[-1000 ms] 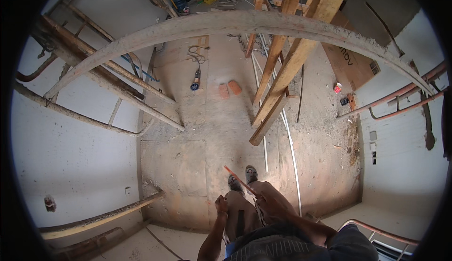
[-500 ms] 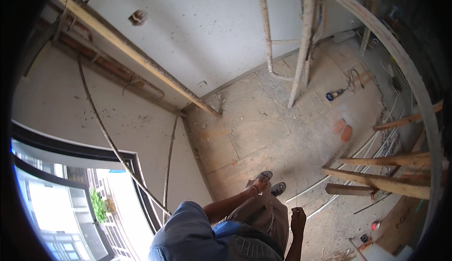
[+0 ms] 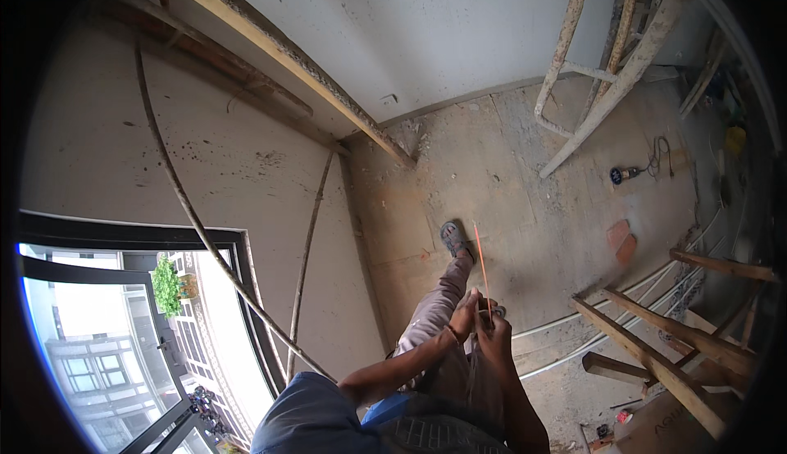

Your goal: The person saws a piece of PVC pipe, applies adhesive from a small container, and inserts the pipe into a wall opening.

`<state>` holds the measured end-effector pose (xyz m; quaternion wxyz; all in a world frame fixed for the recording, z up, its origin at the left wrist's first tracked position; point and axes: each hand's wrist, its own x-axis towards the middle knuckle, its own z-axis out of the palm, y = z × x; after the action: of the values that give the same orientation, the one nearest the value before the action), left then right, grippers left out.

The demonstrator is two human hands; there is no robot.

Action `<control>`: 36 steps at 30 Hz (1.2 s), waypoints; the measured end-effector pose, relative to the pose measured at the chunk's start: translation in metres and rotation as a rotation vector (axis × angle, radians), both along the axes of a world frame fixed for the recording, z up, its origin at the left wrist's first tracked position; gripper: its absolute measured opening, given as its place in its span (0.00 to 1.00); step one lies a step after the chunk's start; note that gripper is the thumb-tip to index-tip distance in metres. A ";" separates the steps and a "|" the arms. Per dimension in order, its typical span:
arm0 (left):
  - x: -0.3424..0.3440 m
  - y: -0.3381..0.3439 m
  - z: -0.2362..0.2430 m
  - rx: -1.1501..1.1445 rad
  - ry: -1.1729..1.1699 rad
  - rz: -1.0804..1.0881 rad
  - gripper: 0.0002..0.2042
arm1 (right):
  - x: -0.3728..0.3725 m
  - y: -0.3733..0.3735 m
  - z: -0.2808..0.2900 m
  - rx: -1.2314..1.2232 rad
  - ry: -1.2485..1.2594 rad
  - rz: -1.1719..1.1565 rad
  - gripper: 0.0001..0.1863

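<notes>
My left hand (image 3: 465,315) and my right hand (image 3: 493,335) are close together in front of my legs, fingers closed. A thin orange strip (image 3: 482,261) rises from between them and runs out over the floor. Whether it is a string or a slim stick, I cannot tell. The strip meets my right hand's fingers, which appear to pinch it. Against it lie the left fingers, and what they hold is hidden. Below the hands are my trousered legs, with one sandalled foot (image 3: 452,239) set forward on the dusty floor (image 3: 508,183).
A corded power tool (image 3: 625,175) and reddish slabs (image 3: 621,241) lie on the right. Wooden beams (image 3: 648,360) and white pipes (image 3: 545,323) stretch across the lower right. A tubular metal frame (image 3: 566,52) stands by the wall; a long beam (image 3: 287,61) and a bent pole (image 3: 176,183) lean left.
My right hand has moved up and left to meet my left hand. The orange strip now shows plainly above them. One foot has stepped forward, and the view has shifted.
</notes>
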<state>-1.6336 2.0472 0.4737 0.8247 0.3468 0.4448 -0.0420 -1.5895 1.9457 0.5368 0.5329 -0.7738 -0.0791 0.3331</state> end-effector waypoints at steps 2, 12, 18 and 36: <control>0.029 0.034 0.026 -0.085 -0.112 0.085 0.23 | 0.027 0.034 -0.020 0.072 -0.098 0.036 0.13; 0.131 0.241 0.075 0.613 -0.247 -0.051 0.10 | 0.170 0.231 0.034 0.211 -0.385 0.232 0.08; 0.163 0.329 0.109 0.621 -0.277 0.063 0.11 | 0.194 0.323 0.043 0.141 -0.446 0.268 0.10; 0.354 0.575 0.235 1.403 -0.385 0.733 0.18 | 0.283 0.468 0.042 0.448 -0.065 0.077 0.21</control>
<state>-1.2798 2.6226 0.7084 0.4388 0.6165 0.3030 0.5793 -1.3060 2.4136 0.5793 0.6755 -0.6429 -0.1979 0.3020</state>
